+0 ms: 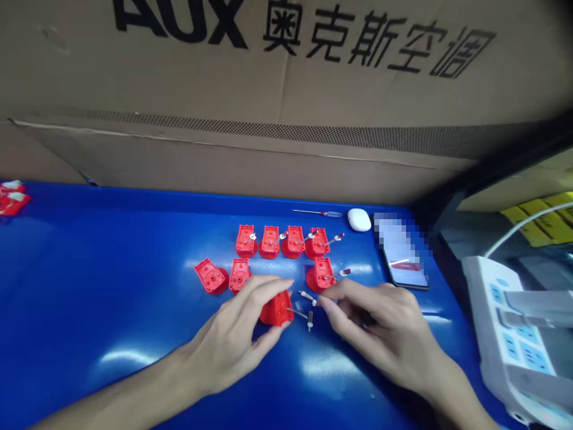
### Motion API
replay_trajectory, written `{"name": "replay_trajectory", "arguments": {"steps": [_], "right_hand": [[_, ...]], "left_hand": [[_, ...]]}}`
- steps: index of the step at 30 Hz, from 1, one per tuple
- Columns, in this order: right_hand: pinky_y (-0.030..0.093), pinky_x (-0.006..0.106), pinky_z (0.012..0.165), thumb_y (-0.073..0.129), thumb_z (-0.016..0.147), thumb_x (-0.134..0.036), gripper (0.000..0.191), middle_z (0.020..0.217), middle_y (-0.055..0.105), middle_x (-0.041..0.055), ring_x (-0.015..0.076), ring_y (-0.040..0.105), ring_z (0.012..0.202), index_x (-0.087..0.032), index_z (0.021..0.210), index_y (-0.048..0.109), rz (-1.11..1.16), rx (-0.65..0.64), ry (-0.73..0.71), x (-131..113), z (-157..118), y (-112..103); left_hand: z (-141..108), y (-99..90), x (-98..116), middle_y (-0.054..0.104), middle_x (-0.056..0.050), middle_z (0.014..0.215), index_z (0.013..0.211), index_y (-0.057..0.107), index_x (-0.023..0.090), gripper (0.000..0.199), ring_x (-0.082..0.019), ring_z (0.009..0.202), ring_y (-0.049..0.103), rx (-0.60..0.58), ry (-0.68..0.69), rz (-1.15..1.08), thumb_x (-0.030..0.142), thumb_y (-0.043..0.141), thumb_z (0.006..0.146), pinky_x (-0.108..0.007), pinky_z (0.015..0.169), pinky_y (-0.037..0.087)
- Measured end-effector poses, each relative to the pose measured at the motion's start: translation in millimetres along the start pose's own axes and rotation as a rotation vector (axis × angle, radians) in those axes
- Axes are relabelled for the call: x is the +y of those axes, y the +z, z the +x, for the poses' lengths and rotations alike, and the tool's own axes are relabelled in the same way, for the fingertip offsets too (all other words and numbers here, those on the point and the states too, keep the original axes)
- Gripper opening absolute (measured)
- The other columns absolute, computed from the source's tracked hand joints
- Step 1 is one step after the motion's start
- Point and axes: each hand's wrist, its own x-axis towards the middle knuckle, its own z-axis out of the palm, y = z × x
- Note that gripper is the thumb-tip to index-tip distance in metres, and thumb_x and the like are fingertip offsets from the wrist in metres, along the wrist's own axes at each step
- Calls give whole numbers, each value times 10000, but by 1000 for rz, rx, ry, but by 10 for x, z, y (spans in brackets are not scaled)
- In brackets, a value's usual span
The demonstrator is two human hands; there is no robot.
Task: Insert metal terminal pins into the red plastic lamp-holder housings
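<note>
My left hand [244, 325] curls its thumb and fingers around a red plastic housing [276, 309], gripping it by its sides just above the blue table. A thin metal rod with a small white end piece [310, 321] sticks out of this housing to the right. Close by, my right hand [376, 325] has thumb and forefinger pinched at the end of a small white part [307, 296]. Behind the hands, several more red housings [270, 242] stand in two rows. Some have a similar rod and white piece poking out, such as the housing [322, 273] beside my right fingertips.
A screwdriver [329, 214], a white rounded case [359, 220] and a phone [405, 257] lie at the back right. A white power strip [505, 334] borders the right side. Red and white pieces [13, 200] sit far left. Printed cardboard [268, 89] walls the back.
</note>
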Motion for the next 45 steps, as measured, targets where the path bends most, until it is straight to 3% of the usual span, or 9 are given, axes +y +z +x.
{"name": "replay_trajectory", "arguments": {"steps": [3,6,11,15,20,26,32,41,45], "right_hand": [[370,284,517,607,1131,-311,179,628,571,-66,121,497,483,-248,983,685,-47,-85,52,47,-40,-28],[379,295,534,692,1095,-332,83,696,636,-44,161,586,550,-283,1158,716,-171,-227,109,115,-106,-14],[366,288,528,777,1036,-239,266,746,676,-46,190,651,621,-329,1273,697,-211,-354,72,159,-138,23],[359,291,545,794,1016,-181,207,777,695,-47,175,630,598,-297,1154,693,-204,-344,58,134,-70,71],[319,290,550,732,1047,-151,139,727,648,-59,147,566,558,-272,1022,668,-134,-354,81,98,-36,106],[376,276,622,687,1083,-274,21,816,690,-43,146,602,691,-259,1079,673,0,-433,178,9,-25,24],[475,295,779,626,1135,-411,136,994,750,-24,172,664,877,-290,1177,672,165,-463,211,-48,-33,-9],[487,257,683,760,1061,-370,133,854,711,-26,121,600,706,-239,1041,765,409,-239,166,-48,54,21],[484,234,617,826,1002,-336,117,932,746,16,104,596,679,-220,1011,809,559,-122,248,-42,49,47]], "left_hand": [[20,-17,27,630,-132,1573,1709,371,264,702,-268,1441,657,-72,9,23,128,639,1075,-450,1227,589],[44,-34,54,587,-110,1620,1750,301,319,727,-255,1407,688,-176,-28,24,151,594,1106,-409,1193,614],[60,-44,70,572,-126,1586,1727,354,316,671,-254,1338,725,-239,-86,32,176,576,1109,-371,1121,654],[65,-34,78,560,-143,1564,1650,452,273,577,-249,1384,685,-227,-59,42,141,558,1099,-397,1178,613],[64,-2,58,591,-163,1529,1567,532,227,511,-275,1310,724,-165,-6,122,139,602,1068,-419,1082,671],[58,-20,53,537,-158,1640,1551,547,193,526,-297,1556,536,-100,45,97,181,688,1044,-461,1267,547],[33,-30,24,660,-135,1517,1467,631,177,427,-249,1474,609,-45,139,43,121,696,1049,-419,1237,568],[57,-14,-8,775,-99,1284,1358,696,150,341,-210,1304,706,20,171,-30,64,724,1029,-365,1145,604],[69,-18,-9,790,-99,1230,1335,699,145,318,-222,1292,711,16,182,-33,74,731,1026,-372,1105,623]]}}
